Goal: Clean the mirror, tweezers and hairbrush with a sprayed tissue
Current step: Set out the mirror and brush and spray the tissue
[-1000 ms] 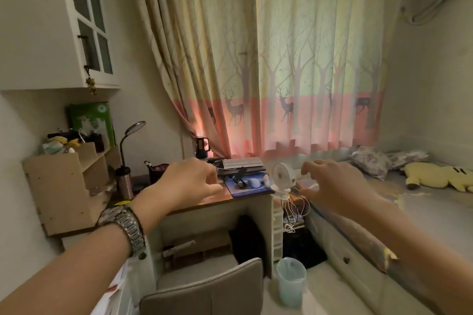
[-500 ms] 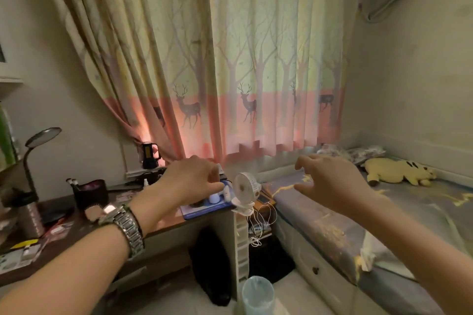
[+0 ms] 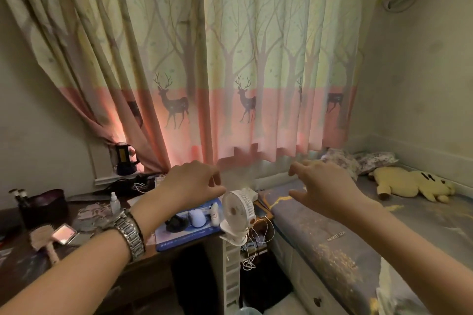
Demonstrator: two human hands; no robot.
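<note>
A wooden hairbrush lies on the dark desk at the lower left, with a small square mirror just right of it. A small white spray bottle stands further back on the desk. I cannot make out any tweezers or tissue. My left hand, with a metal watch on its wrist, hovers over the desk's right end, fingers loosely curled, holding nothing. My right hand hangs over the bed's near corner with fingers spread and empty.
A white clip fan sits at the desk's right edge, beside a blue mat with small items. A dark pot holds brushes, a kettle stands on the sill. The bed with a yellow plush toy fills the right.
The view has swung right and moved closer to the desk and curtain. The cabinet, shelf and lamp have left the frame. Both hands stay raised and empty.
</note>
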